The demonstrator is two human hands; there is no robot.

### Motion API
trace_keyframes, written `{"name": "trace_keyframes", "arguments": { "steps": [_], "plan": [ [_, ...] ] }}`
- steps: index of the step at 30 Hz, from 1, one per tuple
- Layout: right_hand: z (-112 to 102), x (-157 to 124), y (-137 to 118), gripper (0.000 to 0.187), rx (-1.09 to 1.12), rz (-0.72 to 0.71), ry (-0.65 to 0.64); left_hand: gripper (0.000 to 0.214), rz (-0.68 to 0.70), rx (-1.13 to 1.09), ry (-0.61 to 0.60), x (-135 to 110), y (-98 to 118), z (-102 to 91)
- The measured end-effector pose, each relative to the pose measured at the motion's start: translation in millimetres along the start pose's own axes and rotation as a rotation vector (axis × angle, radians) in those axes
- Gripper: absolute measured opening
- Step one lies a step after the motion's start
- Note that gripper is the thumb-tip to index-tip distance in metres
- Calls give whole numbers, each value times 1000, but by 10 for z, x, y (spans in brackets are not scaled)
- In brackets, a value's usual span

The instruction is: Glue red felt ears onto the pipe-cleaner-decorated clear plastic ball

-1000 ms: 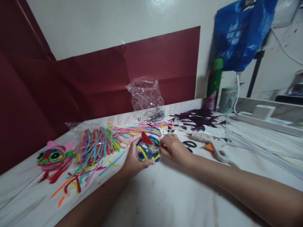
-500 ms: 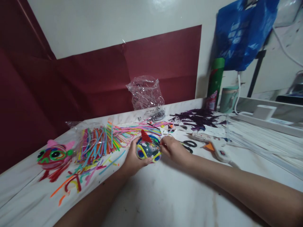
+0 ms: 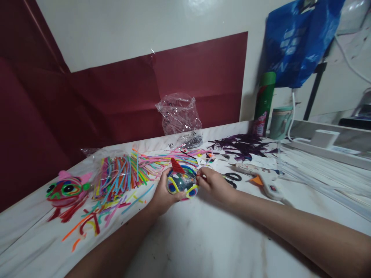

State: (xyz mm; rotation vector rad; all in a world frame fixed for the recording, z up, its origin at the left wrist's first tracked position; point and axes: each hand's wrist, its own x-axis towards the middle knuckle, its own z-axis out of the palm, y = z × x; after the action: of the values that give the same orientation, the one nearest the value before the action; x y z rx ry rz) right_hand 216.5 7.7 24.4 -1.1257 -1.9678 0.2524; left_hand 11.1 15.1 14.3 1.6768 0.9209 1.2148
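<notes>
My left hand [image 3: 161,196] cups a small clear ball [image 3: 182,182] wrapped in coloured pipe cleaners, with a red pointed ear on top. It rests low over the white table [image 3: 203,239]. My right hand [image 3: 213,183] is closed at the ball's right side, fingertips pinched against a strand there; what they pinch is too small to name. A heap of coloured pipe cleaners [image 3: 130,172] lies just left of the ball.
A finished pink-eared pipe-cleaner figure [image 3: 67,191] lies at the far left. Scissors [image 3: 232,177] and a white glue gun [image 3: 262,180] lie right of my hands. Purple scraps [image 3: 242,144], a clear plastic bag [image 3: 179,116], a green can [image 3: 263,102] and a cup [image 3: 279,121] stand behind.
Both hands stay on the ball. The right hand's fingertips have shifted slightly along its right side. Nothing else on the table has moved.
</notes>
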Motion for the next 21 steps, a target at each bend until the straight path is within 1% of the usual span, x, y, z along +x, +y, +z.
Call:
{"name": "trace_keyframes", "arguments": {
  "steps": [6, 14, 17, 21],
  "plan": [
    [23, -9, -13, 11, 69, 45, 33, 84, -10, -5, 28, 5, -56, -9],
    [37, -11, -16, 11, 169, 114, 59, 86, -79, -22, 29, -5, 13, 13],
    [33, -10, -11, 11, 207, 131, 58, 86, -89, -19, 43, -7, 29, 14],
    [39, -16, -12, 12, 271, 157, 67, 86, -87, -71, 34, -6, 38, 13]
  ]
}}
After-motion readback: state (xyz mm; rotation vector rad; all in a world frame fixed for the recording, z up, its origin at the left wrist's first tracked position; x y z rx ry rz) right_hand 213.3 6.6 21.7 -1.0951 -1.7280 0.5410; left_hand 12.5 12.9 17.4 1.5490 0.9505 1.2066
